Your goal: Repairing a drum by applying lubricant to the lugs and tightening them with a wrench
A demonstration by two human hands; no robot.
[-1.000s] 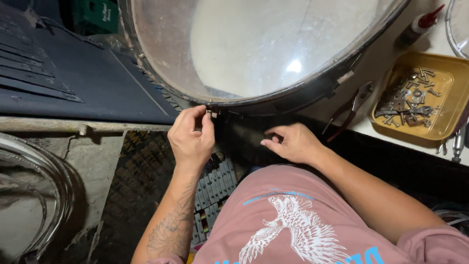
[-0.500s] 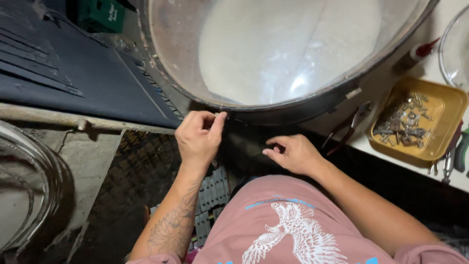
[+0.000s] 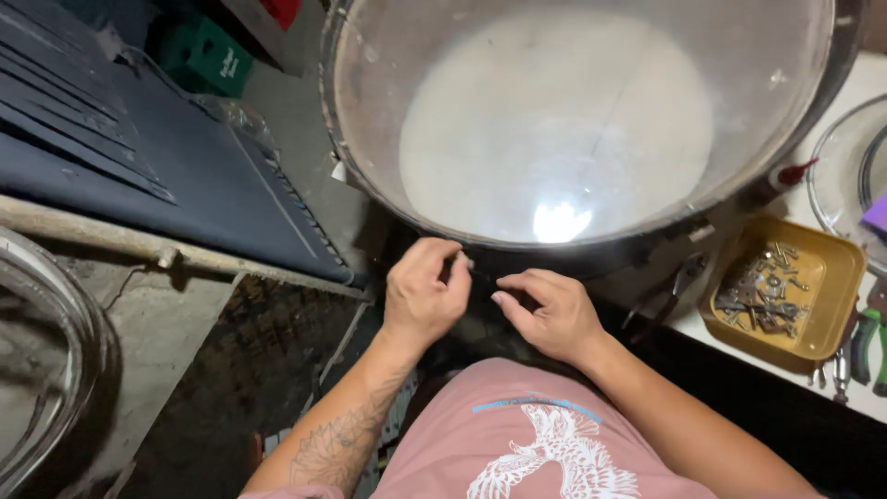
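A large round drum (image 3: 554, 120) with a pale translucent skin and a dark rim (image 3: 591, 254) fills the top of the view. My left hand (image 3: 423, 298) is at the near edge of the rim, thumb and forefinger pinched together on a small dark fitting there. My right hand (image 3: 547, 314) is just to its right, a few centimetres away. Its fingers are bent and apart, the tips pointing at the left hand, with nothing in it. Both hands are above my lap in pink shorts (image 3: 517, 434).
A yellow tray (image 3: 836, 310) of small metal parts sits at the right, with pliers (image 3: 679, 282) and a green-handled tool (image 3: 868, 344) beside it. A red-capped bottle (image 3: 787, 176) lies by the drum. A dark blue panel (image 3: 139, 166) and a green crate (image 3: 208, 55) are at the left.
The view has shifted so the drum sits further right. My left hand stayed pinched at the rim, and my right hand has moved left, closer to it.
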